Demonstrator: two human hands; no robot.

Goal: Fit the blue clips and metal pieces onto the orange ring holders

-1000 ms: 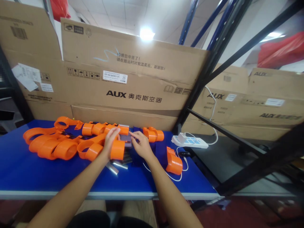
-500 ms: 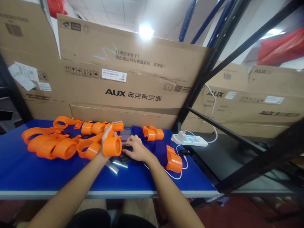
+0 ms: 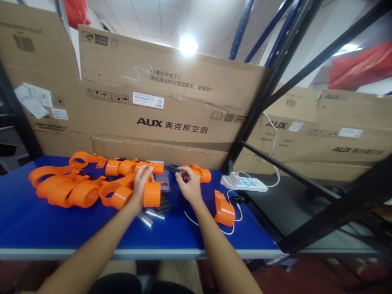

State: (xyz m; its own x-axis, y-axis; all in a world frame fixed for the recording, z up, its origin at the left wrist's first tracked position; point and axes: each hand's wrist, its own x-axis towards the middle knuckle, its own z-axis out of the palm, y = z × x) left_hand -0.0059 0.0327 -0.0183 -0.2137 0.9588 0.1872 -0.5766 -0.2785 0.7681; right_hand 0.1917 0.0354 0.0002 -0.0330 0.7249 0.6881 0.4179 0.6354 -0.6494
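Observation:
My left hand (image 3: 141, 185) is closed around an orange plastic part with a ring (image 3: 152, 194) at its lower end. Between the fingers of my right hand (image 3: 189, 184) is a small black strip (image 3: 173, 168), its free end pointing left toward the orange part's upper end. The strip and the part appear apart. Below my left hand lie several dark strips (image 3: 164, 204) and silver metal strips (image 3: 145, 219). A phone-like device (image 3: 163, 179) lies behind, partly hidden by the orange part.
Several orange ring parts (image 3: 85, 194) crowd the blue table (image 3: 101, 232) on the left. More orange pieces (image 3: 225, 213) lie to the right, beside a white cable and a power strip (image 3: 243, 182). Cardboard (image 3: 171, 106) stands behind; a black rack post (image 3: 260, 110) rises at the right.
My right hand has lifted from the dark strips, moving up and right with a black strip in its fingers. My left hand has shifted slightly right with the orange part.

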